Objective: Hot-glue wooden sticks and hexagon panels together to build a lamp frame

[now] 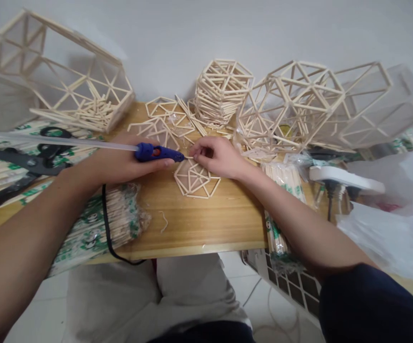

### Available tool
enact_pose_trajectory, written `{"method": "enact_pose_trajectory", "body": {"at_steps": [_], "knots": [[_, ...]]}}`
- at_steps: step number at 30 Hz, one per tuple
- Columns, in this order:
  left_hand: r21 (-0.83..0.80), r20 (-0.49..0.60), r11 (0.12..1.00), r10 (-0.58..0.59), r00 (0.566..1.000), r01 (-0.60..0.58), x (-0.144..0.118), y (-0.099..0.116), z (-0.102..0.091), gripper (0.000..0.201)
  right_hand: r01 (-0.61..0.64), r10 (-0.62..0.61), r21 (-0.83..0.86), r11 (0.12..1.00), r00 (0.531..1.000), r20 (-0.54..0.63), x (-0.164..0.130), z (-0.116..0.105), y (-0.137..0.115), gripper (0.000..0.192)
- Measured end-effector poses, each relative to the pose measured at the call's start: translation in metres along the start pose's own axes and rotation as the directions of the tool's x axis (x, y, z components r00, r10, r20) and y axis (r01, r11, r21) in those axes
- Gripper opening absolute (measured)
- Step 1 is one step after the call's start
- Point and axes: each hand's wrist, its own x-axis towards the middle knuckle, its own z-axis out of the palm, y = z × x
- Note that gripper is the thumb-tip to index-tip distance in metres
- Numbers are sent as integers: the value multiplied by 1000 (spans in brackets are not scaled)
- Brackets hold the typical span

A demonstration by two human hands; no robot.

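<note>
My left hand (120, 162) grips a blue hot glue gun (158, 153) with a clear glue stick (56, 141) sticking out to the left; its nozzle points right at a flat hexagon of wooden sticks (196, 178) lying on the wooden table (199, 224). My right hand (216, 156) pinches a thin stick at the hexagon's top edge, right by the nozzle tip. The gun's black cord (106, 228) runs down over the table's front edge.
Black scissors (31, 162) and packs of sticks (109, 224) lie at left. Finished flat hexagons (163, 116), a stack of them (222, 90) and large stick frames (66, 76) (292, 102) stand behind. A white power strip (345, 178) and plastic bags (388, 214) are at right.
</note>
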Motion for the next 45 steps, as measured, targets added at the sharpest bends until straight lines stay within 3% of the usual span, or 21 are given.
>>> {"method": "enact_pose_trajectory", "body": {"at_steps": [7, 15, 21, 30, 36, 45], "knots": [[41, -78, 998, 44, 996, -41, -5, -16, -1, 57, 10, -10, -2, 1000, 1000, 2, 1, 0, 1, 27], [14, -44, 1000, 8, 999, -7, -8, -10, -10, 59, -17, 17, -20, 1000, 1000, 11, 1, 0, 0, 27], [-62, -24, 989, -139, 990, 137, -6, -16, -12, 66, -14, 14, -13, 1000, 1000, 8, 1, 0, -1, 27], [-258, 161, 876, -376, 912, 407, -1, -19, -15, 76, -5, 5, 5, 1000, 1000, 2, 0, 0, 0, 26], [-219, 262, 892, -338, 904, 397, -3, -18, -18, 77, -5, 5, 7, 1000, 1000, 12, 0, 0, 0, 26], [-228, 308, 892, -314, 898, 390, -3, -22, -20, 73, -21, 21, -3, 1000, 1000, 16, 0, -2, -3, 26]]}}
